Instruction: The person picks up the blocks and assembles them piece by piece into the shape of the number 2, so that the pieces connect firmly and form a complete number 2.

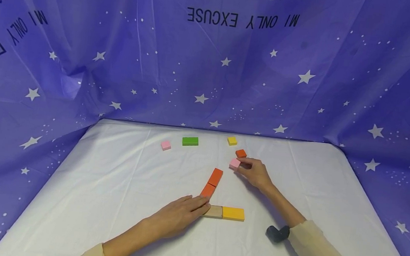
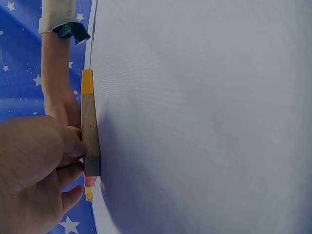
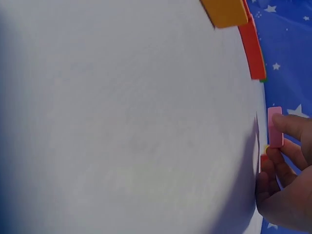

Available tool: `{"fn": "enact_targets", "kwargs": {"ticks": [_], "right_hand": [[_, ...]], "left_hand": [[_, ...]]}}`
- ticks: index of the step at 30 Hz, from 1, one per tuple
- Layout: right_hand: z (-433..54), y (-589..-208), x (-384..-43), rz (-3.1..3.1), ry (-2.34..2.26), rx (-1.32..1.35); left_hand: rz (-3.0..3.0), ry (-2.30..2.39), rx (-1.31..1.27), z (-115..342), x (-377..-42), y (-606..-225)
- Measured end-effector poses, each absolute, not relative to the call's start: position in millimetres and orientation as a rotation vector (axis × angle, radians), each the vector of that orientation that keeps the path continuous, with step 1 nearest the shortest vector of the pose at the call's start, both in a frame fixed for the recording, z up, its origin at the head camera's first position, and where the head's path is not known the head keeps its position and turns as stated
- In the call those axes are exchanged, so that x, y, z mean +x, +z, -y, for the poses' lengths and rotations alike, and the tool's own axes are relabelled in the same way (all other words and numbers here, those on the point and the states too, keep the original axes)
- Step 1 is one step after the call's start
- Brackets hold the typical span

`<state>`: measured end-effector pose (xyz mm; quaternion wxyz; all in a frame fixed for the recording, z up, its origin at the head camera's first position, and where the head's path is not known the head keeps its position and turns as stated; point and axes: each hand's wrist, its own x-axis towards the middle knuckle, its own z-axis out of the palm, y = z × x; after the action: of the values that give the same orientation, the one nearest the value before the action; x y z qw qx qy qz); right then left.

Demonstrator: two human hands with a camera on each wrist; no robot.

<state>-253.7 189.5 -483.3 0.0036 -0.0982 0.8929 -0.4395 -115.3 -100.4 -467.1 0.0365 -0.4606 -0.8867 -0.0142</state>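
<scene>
My right hand (image 1: pixel 255 174) pinches a small pink block (image 1: pixel 235 163) between thumb and fingers, close to a small red-orange block (image 1: pixel 241 153). In the right wrist view the pink block (image 3: pixel 275 127) stands on edge in the fingertips. My left hand (image 1: pixel 182 214) rests its fingers at the left end of a plain wooden block (image 1: pixel 214 211) and the near end of a red-orange block (image 1: pixel 207 190). Its fingertips partly cover both. A yellow block (image 1: pixel 233 213) adjoins the wooden one on the right. Another red-orange block (image 1: pixel 215 177) continues the slanted line away from me.
Toward the back of the white-covered table (image 1: pixel 110 176) lie a pink block (image 1: pixel 166 145), a green block (image 1: pixel 190 141) and a small yellow block (image 1: pixel 232 141). A purple star-printed cloth (image 1: pixel 181 67) hangs behind and at the sides.
</scene>
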Motion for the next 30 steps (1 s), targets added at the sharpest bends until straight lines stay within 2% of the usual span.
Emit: {"fn": "enact_targets", "kwargs": {"ticks": [13,30], "right_hand": [[-165,-482,-260,-2.763,-1.369,-0.334],[-156,-484,-264,-2.762,-1.29,-0.334]], "left_hand": [[2.652,-0.091,-1.428,101,-116,-468],[2.581,-0.123,-1.441,102,-117,-471]]}}
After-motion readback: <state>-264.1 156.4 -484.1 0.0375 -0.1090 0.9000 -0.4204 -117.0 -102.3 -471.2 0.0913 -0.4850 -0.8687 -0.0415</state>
